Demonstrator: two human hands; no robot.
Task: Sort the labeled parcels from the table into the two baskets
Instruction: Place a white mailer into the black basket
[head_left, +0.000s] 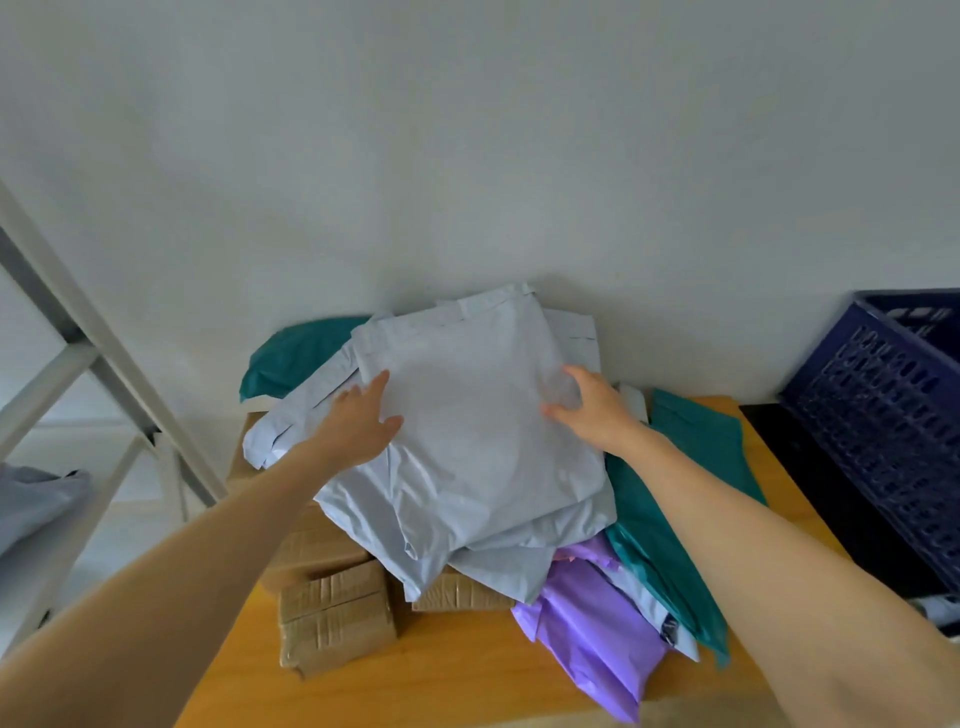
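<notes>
We see both hands on the topmost parcel, a large pale grey poly mailer (467, 441) that crowns a heap of parcels on the wooden counter (467, 670). The left hand (358, 423) lies flat on the mailer's left side, with fingers straight and thumb spread toward the middle. The right hand (592, 410) rests on its right side near the edge, with fingers only slightly bent and lying on the plastic and the thumb pointing inward. Neither hand is closed round the mailer, as far as we can tell; both simply press on its upper face.

Under this mailer we make out more grey mailers (291, 431), crumpled and overlapping. A teal mailer (291, 358) sits at the back left against the wall. More teal mailers (691, 483) lie along the right side of the heap, beneath the right forearm. Purple mailers (597, 629) stick out at the front right, next to the teal ones. Taped cardboard boxes (332, 618) are stacked at the front left, partly beneath the grey plastic.

To the right of the counter stands a dark blue plastic crate (883, 415) with lattice walls, well apart from the hands. At the far left we see a white shelf frame (78, 353) with a grey bag (31, 499) on one of its levels.
</notes>
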